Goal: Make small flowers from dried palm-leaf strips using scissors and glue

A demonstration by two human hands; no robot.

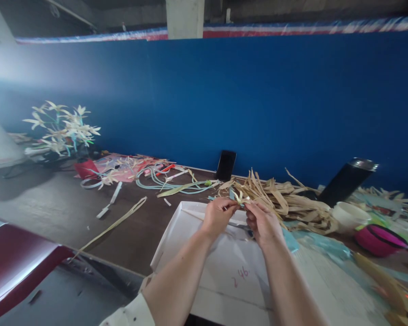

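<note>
Fingertips of my left hand (219,216) and my right hand (263,222) meet over a white shallow box lid (238,296). Between them is a small pale flower (239,197) with narrow petals; both hands pinch it at its base. The fingers hide its lower part. Beneath my hands, inside the lid, lie a thin stick (192,214) and a dark tool, partly covered, whose kind I cannot make out. Just behind my right hand is a heap of dry tan husks (285,199).
A phone (226,165) leans on the blue partition (275,99). To the right stand a tilted black thermos (347,183), a white cup (352,216) and a pink round container (381,240). Leftward are coiled pale cords (143,183), a husk strip (115,222) and a white flower bunch (68,129).
</note>
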